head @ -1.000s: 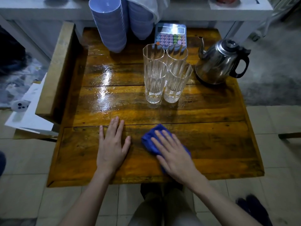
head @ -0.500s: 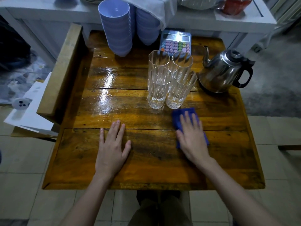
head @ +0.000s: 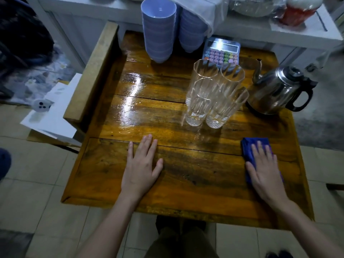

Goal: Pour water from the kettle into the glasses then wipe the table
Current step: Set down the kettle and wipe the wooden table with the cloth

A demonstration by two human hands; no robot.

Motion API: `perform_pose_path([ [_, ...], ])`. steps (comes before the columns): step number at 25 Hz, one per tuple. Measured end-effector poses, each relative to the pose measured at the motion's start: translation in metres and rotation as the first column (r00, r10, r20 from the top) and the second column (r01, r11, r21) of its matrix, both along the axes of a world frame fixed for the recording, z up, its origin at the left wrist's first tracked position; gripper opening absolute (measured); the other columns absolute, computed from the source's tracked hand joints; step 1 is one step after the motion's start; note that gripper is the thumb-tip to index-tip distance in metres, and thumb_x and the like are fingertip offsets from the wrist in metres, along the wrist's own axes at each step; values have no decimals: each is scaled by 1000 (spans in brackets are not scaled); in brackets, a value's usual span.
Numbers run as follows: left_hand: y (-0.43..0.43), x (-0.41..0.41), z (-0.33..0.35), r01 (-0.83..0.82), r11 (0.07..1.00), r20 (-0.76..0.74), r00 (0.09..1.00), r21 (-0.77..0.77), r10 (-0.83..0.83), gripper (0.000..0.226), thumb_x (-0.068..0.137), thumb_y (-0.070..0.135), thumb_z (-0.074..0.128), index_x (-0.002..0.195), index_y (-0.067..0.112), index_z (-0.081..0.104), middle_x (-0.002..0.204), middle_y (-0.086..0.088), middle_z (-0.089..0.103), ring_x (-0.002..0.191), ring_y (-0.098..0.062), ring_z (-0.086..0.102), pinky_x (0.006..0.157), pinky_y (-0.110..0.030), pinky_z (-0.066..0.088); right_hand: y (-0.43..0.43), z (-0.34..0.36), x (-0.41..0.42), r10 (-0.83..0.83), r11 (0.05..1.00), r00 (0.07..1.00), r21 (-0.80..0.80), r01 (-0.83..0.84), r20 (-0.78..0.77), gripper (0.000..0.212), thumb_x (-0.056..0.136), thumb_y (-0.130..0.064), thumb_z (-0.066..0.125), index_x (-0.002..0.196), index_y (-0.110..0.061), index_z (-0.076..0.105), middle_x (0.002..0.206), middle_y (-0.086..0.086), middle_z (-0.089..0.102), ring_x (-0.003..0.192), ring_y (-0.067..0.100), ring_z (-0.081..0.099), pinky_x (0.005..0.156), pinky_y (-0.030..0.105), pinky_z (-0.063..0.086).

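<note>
Several tall clear ribbed glasses (head: 214,94) stand close together at the middle of the wooden table (head: 186,175), with a little water low in them. A steel kettle (head: 277,90) with a black handle sits just right of them. My right hand (head: 264,172) lies flat with spread fingers on a blue cloth (head: 248,148), pressing it to the table near the right edge, in front of the kettle. My left hand (head: 141,168) rests palm down on the bare wood at the front left, holding nothing.
Two stacks of purple bowls (head: 160,30) and a calculator (head: 221,51) with coloured keys stand at the table's back. A raised wooden rail (head: 93,71) runs along the left side. A white counter (head: 242,19) stands behind. The table's middle shines wet. Tiled floor lies around.
My right hand has slid the blue cloth from the front centre, past the glasses, out to the right edge of the table. My left hand has stayed flat in place.
</note>
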State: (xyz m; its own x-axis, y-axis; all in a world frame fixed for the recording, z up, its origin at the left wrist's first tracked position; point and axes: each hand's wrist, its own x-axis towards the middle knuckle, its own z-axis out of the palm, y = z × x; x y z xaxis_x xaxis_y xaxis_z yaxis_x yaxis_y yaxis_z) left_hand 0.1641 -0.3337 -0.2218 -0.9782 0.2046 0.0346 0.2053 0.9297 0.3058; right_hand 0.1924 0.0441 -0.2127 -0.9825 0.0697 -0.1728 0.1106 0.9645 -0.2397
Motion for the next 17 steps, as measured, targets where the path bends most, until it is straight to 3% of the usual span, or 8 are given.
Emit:
perform_pose_path([
  [3, -11, -3, 6, -56, 942, 53, 998, 332, 41, 51, 93, 39, 49, 139, 17, 49, 152, 6, 33, 143, 3, 12, 121, -47, 9, -61, 0, -11, 334, 942, 942, 47, -333, -21, 61, 100, -51, 14, 154, -22, 16, 164, 2, 11, 153, 17, 0, 123, 43, 1],
  [4, -16, -2, 8, -51, 933, 63, 998, 357, 31, 49, 93, 35, 52, 139, 17, 49, 151, 7, 34, 141, 8, 10, 121, -45, 10, -86, -1, -15, 435, 899, 900, 68, -432, -29, 61, 101, -49, 15, 154, -20, 19, 164, 2, 13, 153, 19, 3, 123, 44, 3],
  [6, -35, 1, 9, -1, 978, 17, 1000, 207, -3, 51, 95, 33, 53, 142, 17, 44, 152, 4, 34, 143, 1, 13, 120, -46, 15, -132, -3, -20, 561, 826, 826, 98, -555, -54, 60, 102, -46, 18, 154, -17, 23, 163, 3, 15, 152, 22, 7, 121, 45, 6],
  [9, -72, 13, 4, -89, 996, -6, 996, -24, 89, 59, 96, 45, 44, 147, 17, 35, 157, -3, 27, 146, -17, 19, 118, -53, 17, -163, -5, -17, 604, 794, 795, 114, -596, -54, 60, 103, -45, 20, 155, -15, 20, 164, 5, 12, 152, 23, 6, 121, 45, 6],
  [13, -96, 30, -3, -193, 980, -3, 981, -47, 193, 60, 98, 50, 31, 151, 22, 25, 160, -2, 19, 148, -17, 12, 119, -49, 13, -174, -6, -29, 539, 839, 842, 103, -534, -30, 64, 102, -47, 18, 156, -14, 14, 165, 8, 6, 153, 25, 1, 121, 45, 4],
  [17, -96, 27, -2, -188, 982, -8, 982, -34, 188, 60, 97, 50, 33, 150, 22, 28, 159, -1, 22, 148, -16, 14, 120, -47, 12, -238, -2, -86, 474, 880, 880, 6, -474, 13, 69, 98, -52, 11, 157, -16, 6, 165, 5, -3, 151, 24, -12, 123, 46, -4],
])
